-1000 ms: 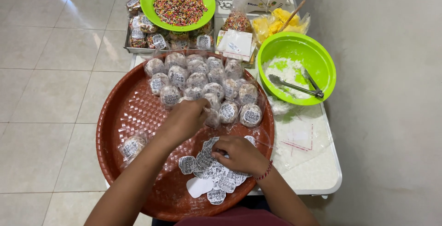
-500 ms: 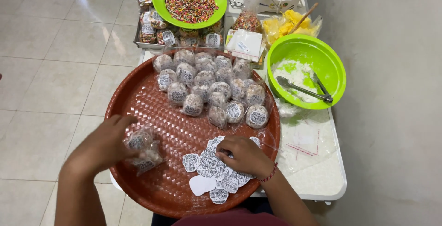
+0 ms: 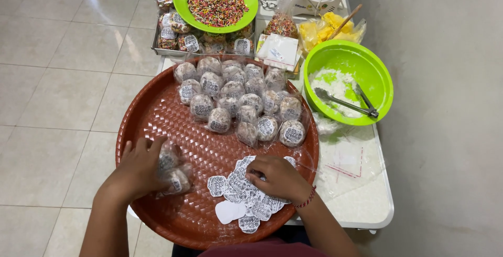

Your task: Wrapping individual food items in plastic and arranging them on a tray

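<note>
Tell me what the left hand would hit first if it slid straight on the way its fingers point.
The left hand points up and right across the tray. It already rests on two wrapped balls; past them lies bare tray, then probably the nearest ball of the cluster, though the exact line is uncertain.

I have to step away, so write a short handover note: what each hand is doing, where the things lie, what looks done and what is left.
Left hand: resting on a pair of wrapped snack balls at the near-left of the round brown woven tray.
Right hand: fingertips on the pile of printed stickers at the tray's near edge.
Done: a cluster of labelled wrapped balls sits at the far side of the tray.
Left: whether the two under the left hand are fully labelled is unclear; many stickers remain in the pile.
Nearby: green bowl with white powder and tongs, green bowl of coloured sprinkles.
</note>
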